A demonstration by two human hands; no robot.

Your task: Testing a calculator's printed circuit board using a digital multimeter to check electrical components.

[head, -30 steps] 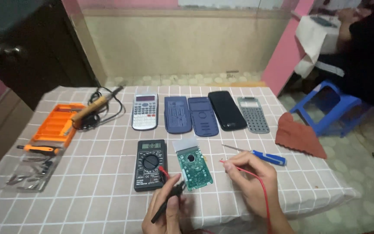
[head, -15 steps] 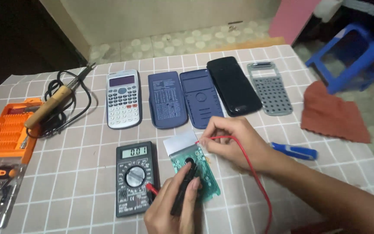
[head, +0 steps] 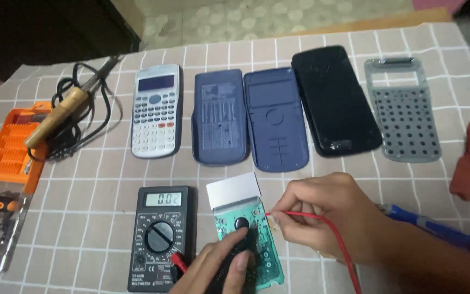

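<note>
The right hand (head: 330, 215) pinches a red probe lead (head: 322, 228) between thumb and fingertips, its tip pointing left toward the right edge of the green circuit board (head: 246, 239), touching it or just short of it; which one cannot be told. The left hand (head: 218, 269) comes up from the bottom edge with its fingers curled around a black probe (head: 237, 256), which it presses onto the lower middle of the board. The board lies directly between the two hands, its long axis running away from the person, with a pale screen panel (head: 234, 190) at its far end. The left hand is the nearer one, lying on the board itself, while the right hand reaches in from the side.

Just left of the left hand sits a black meter (head: 161, 237) with a dial and a lit display, its leads plugged in near the wrist. Beyond both hands lies a row: a white calculator (head: 156, 111), two blue shell halves (head: 246, 122), a black cover (head: 333, 100) and a grey key frame (head: 403, 111). Far to the left rest a wooden-handled soldering iron (head: 58, 117) and an orange tool case (head: 12, 141). A blue screwdriver (head: 431, 226) lies behind the right wrist.
</note>
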